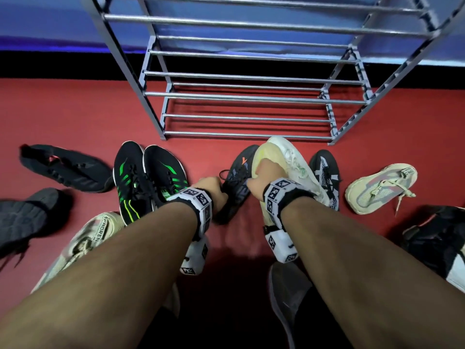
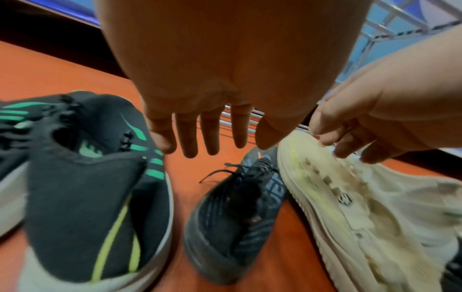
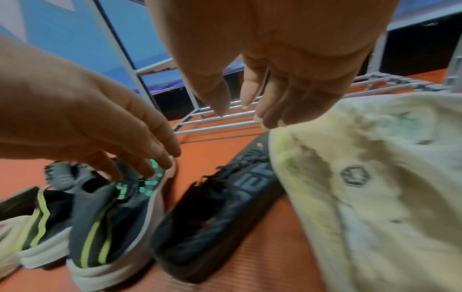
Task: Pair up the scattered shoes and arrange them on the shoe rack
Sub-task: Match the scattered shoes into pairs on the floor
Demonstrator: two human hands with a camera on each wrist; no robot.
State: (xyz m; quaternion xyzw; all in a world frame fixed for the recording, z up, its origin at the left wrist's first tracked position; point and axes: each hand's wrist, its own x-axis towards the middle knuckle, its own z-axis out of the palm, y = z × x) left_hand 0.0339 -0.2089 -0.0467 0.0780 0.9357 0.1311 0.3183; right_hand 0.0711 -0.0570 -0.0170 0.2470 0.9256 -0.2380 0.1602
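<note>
Forearms fill the near head view. Left hand hovers empty, fingers straight, above the dark shoe. Right hand: fingertips on the cream shoe's sole edge; real grip or mere touch, cannot tell. Cream shoe sits tilted against the dark shoe's right side, long axis toward the shoe rack, toe away. Judged light, soft upper, stiff sole; hold at heel collar. Green-striped pair left of left hand.
</note>
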